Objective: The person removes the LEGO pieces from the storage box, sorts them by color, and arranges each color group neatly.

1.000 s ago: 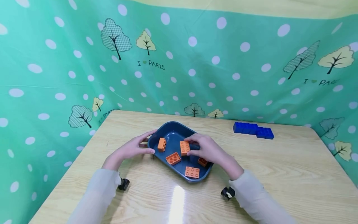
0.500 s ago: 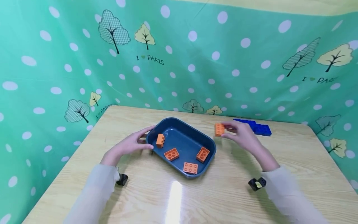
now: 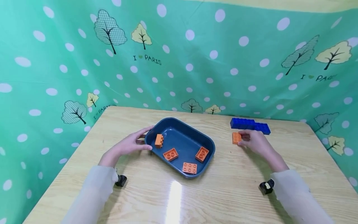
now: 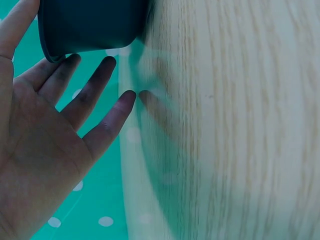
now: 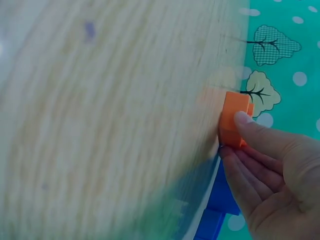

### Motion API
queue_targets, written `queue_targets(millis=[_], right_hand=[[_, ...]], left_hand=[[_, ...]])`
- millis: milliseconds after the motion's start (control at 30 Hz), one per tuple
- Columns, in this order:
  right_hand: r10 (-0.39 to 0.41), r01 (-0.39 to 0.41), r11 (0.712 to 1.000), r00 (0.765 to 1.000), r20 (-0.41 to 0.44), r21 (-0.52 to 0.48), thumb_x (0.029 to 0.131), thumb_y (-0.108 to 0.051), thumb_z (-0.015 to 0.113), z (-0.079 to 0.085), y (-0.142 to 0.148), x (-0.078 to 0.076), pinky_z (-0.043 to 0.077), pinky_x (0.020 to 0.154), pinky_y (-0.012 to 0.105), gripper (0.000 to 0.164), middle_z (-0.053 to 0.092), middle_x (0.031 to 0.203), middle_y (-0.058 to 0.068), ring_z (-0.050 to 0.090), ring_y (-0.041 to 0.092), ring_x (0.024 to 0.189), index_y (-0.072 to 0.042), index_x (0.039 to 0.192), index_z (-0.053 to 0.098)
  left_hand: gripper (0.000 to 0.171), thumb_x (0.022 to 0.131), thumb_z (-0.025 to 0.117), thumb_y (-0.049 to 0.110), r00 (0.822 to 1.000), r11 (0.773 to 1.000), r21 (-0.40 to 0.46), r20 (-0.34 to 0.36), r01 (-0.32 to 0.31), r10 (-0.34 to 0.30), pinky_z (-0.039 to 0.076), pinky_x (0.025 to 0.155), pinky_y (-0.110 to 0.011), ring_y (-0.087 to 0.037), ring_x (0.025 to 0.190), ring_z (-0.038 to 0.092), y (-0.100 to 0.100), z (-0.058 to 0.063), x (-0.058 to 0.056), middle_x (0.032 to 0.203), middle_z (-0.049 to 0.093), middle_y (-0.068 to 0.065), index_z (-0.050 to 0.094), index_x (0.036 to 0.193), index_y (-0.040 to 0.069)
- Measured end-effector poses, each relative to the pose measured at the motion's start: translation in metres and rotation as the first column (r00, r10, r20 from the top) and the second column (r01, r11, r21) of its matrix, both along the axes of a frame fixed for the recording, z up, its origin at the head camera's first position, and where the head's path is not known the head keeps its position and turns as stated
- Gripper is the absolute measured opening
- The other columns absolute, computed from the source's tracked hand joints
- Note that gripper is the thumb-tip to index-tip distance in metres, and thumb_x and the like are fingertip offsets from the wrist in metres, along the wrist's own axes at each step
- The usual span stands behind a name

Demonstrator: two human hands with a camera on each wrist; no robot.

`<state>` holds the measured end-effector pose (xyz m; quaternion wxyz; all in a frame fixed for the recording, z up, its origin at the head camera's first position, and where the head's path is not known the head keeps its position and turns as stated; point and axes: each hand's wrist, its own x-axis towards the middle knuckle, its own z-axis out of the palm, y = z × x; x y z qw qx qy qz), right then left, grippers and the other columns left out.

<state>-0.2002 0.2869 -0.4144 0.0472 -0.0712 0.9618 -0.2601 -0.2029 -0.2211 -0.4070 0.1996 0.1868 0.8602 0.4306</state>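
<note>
My right hand pinches an orange toy building brick between thumb and fingers, low over the table just in front of the blue bricks. In the right wrist view the thumb lies on one side of this orange brick, close over the wood. My left hand rests at the left end of a dark blue tray, its fingers spread and fairly straight. The left wrist view shows these fingers at the rim of the tray. Several orange bricks lie apart inside the tray.
The blue bricks stand in a row near the back edge of the wooden table. A green dotted cloth hangs behind and to the left of the table. A black wrist camera sits at the right sleeve.
My right hand has lifted an orange brick out of the tray and carried it right, then lower, to just before the blue bricks. My left hand has stayed at the tray.
</note>
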Motion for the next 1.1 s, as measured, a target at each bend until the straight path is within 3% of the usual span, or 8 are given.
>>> queue_targets(millis=[333,567,800,933,1033,1100], right_hand=[[-0.025,0.025,0.999,1.0,-0.001,0.035,0.092,-0.013,0.072,-0.006,-0.003,0.004,0.056,0.092,0.055,0.057,0.063,0.127,0.031,0.064,0.045,0.112,0.009,0.14,0.051],[-0.002,0.006,0.999,0.995,-0.095,0.048,0.092,-0.005,0.069,0.015,-0.009,0.018,0.061,0.08,0.049,0.054,0.053,0.136,0.032,0.066,0.046,0.107,0.006,0.141,0.049],[0.09,-0.108,0.99,0.98,-0.18,-0.093,0.094,-0.004,0.066,0.035,-0.054,0.018,0.059,0.089,0.051,0.043,0.06,0.132,0.027,0.067,0.041,0.11,0.003,0.136,0.056],[0.187,-0.223,0.951,0.967,-0.173,-0.216,0.094,-0.006,0.066,0.041,-0.086,0.016,0.059,0.092,0.048,0.039,0.064,0.13,0.023,0.068,0.038,0.11,0.002,0.132,0.06],[0.303,-0.334,0.892,0.942,-0.147,-0.304,0.093,-0.006,0.068,0.041,-0.108,0.016,0.06,0.091,0.043,0.036,0.066,0.126,0.02,0.069,0.033,0.108,-0.001,0.129,0.063],[0.402,-0.418,0.841,0.908,-0.122,-0.344,0.093,-0.005,0.068,0.039,-0.121,0.016,0.061,0.09,0.038,0.034,0.068,0.124,0.018,0.07,0.031,0.106,-0.003,0.126,0.066]], left_hand=[[0.087,0.091,0.073,0.031,0.999,1.0,-0.002,0.027,-0.024,0.024,0.04,0.115,-0.056,-0.046,0.141,0.041,0.004,-0.004,0.003,0.165,0.021,-0.018,0.021,0.161,0.027],[0.087,0.09,0.074,0.032,1.0,1.0,0.006,0.018,-0.01,0.01,0.038,0.116,-0.057,-0.045,0.141,0.042,0.011,0.001,-0.002,0.166,0.022,-0.015,0.021,0.16,0.029],[0.088,0.091,0.074,0.029,1.0,1.0,0.002,0.005,-0.007,0.007,0.041,0.114,-0.055,-0.045,0.141,0.042,0.006,0.004,-0.001,0.165,0.022,-0.018,0.021,0.161,0.024],[0.088,0.09,0.074,0.03,1.0,1.0,0.003,0.003,-0.013,0.013,0.041,0.115,-0.054,-0.045,0.141,0.041,0.004,0.003,0.0,0.165,0.022,-0.018,0.021,0.161,0.024],[0.088,0.09,0.074,0.03,1.0,1.0,0.004,0.005,-0.024,0.024,0.04,0.115,-0.055,-0.045,0.142,0.041,0.002,0.003,0.003,0.165,0.022,-0.017,0.021,0.16,0.025],[0.088,0.091,0.074,0.03,1.0,1.0,0.007,0.002,-0.026,0.026,0.04,0.115,-0.055,-0.045,0.142,0.04,0.001,0.002,0.004,0.165,0.022,-0.017,0.021,0.161,0.024]])
